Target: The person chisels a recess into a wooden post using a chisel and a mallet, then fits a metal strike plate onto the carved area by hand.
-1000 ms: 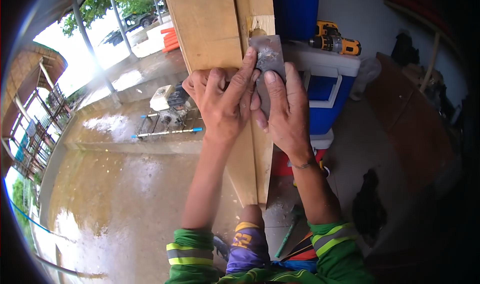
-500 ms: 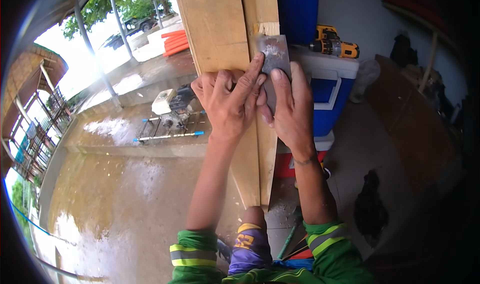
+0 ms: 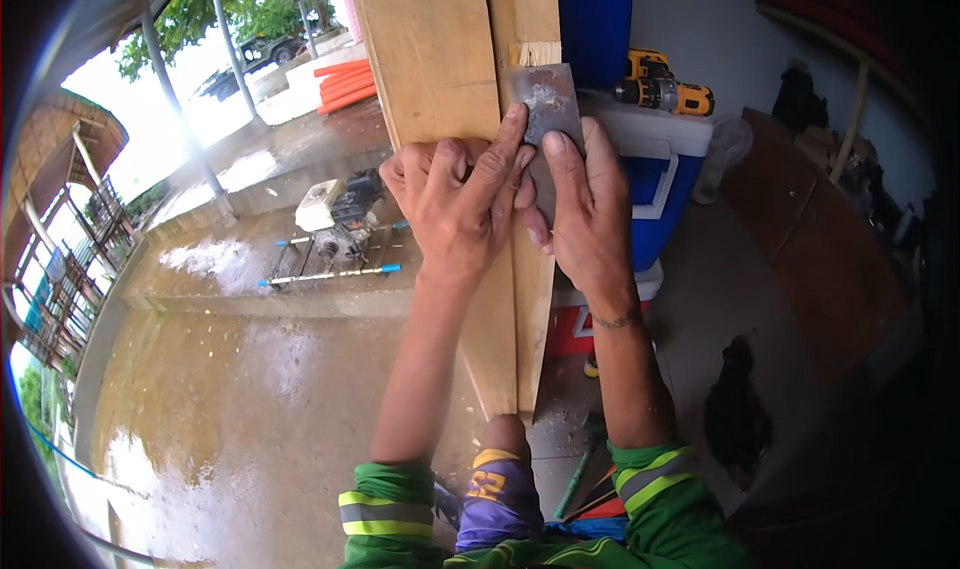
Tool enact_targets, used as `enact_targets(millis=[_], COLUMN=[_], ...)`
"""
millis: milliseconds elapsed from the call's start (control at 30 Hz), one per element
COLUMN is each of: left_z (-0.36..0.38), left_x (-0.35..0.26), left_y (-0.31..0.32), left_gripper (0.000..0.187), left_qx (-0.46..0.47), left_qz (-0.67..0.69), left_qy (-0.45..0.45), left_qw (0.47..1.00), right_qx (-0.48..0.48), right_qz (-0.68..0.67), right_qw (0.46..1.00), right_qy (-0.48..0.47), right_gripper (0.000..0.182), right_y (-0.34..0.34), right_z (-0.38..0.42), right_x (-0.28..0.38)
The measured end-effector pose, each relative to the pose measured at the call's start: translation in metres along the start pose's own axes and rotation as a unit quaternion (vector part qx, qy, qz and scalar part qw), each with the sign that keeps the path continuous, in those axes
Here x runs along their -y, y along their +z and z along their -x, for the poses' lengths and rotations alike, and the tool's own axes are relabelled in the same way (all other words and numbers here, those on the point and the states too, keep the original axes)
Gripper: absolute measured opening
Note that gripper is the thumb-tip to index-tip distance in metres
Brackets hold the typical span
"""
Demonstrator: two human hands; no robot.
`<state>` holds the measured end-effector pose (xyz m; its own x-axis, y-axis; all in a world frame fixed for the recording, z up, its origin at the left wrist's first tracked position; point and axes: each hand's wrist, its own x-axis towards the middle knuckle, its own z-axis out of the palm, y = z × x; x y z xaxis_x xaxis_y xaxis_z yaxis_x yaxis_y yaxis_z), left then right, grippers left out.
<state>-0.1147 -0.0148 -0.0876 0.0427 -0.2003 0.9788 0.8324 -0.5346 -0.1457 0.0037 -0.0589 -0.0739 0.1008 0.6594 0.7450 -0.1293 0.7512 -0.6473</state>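
Observation:
A wooden beam (image 3: 425, 59) of joined planks runs lengthwise in front of me, its tapered end near my knee. On its right part lies a flat grey metal blade (image 3: 550, 104), with pale shavings or dust on its face. My right hand (image 3: 588, 204) is closed around the blade's right side, thumb on top. My left hand (image 3: 455, 204) has its index finger pressed on the blade's left edge, the other fingers curled against the wood. Just beyond the blade's far edge shows a lighter, freshly cut patch (image 3: 535, 54). The blade's near end is hidden by my hands.
A yellow-black cordless drill (image 3: 680, 96) rests on a blue-and-white cooler (image 3: 660, 184) at right. An engine on a frame (image 3: 340, 214) stands on the wet concrete step at left. Orange pipes (image 3: 345, 86) lie behind it. A dark object (image 3: 738, 414) lies on the floor.
The blade and both hands have shifted very slightly along the beam, away from me. The grip looks the same. The surroundings have moved a little left in view.

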Motion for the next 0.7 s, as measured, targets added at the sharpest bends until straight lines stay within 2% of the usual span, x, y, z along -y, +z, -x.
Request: enact_targets(millis=[167, 267, 300, 400, 500, 567, 600, 633, 667, 700], left_z=[0.0, 0.0, 0.001, -0.001, -0.004, -0.003, -0.007, -0.015, -0.023, -0.034], left_x=[-0.001, 0.004, 0.003, 0.001, 0.003, -0.002, -0.006, -0.01, -0.011, -0.006], left_y=[0.0, 0.006, 0.004, 0.0, -0.005, -0.008, -0.009, -0.01, -0.009, -0.004], left_gripper=[0.037, 0.035, 0.036, 0.037, 0.04, 0.042, 0.042, 0.043, 0.044, 0.05], left_qx=[0.005, -0.031, -0.027, -0.02, -0.001, 0.033, 0.038, 0.042, 0.044, -0.006], left_qz=[-0.005, 0.036, 0.038, 0.045, 0.033, -0.005, -0.018, -0.031, -0.045, -0.04], left_qy=[-0.017, -0.044, -0.047, -0.047, -0.041, -0.049, -0.044, -0.039, -0.033, -0.018], left_qw=[1.0, 0.998, 0.998, 0.998, 0.999, 0.998, 0.998, 0.998, 0.997, 0.999], right_qx=[-0.013, -0.04, -0.024, -0.028, -0.075, -0.146, -0.152, -0.186, -0.192, -0.192], right_qz=[0.013, 0.081, 0.016, -0.007, -0.151, -0.135, -0.073, -0.017, -0.023, -0.016], right_qw=[1.0, 0.995, 1.0, 1.0, 0.984, 0.978, 0.983, 0.972, 0.965, 0.958], right_qy=[0.01, -0.041, 0.002, -0.001, 0.049, 0.057, 0.077, 0.141, 0.178, 0.214], right_gripper=[0.022, 0.024, 0.025, 0.024, 0.025, 0.029, 0.028, 0.029, 0.029, 0.031], right_y=[0.003, 0.012, 0.018, 0.02, -0.003, -0.028, -0.042, -0.056, -0.065, -0.075], right_z=[-0.004, -0.026, -0.027, -0.026, 0.02, 0.062, 0.087, 0.117, 0.148, 0.181], right_x=[0.005, 0.001, 0.015, 0.016, 0.004, -0.017, -0.022, -0.041, -0.053, -0.066])
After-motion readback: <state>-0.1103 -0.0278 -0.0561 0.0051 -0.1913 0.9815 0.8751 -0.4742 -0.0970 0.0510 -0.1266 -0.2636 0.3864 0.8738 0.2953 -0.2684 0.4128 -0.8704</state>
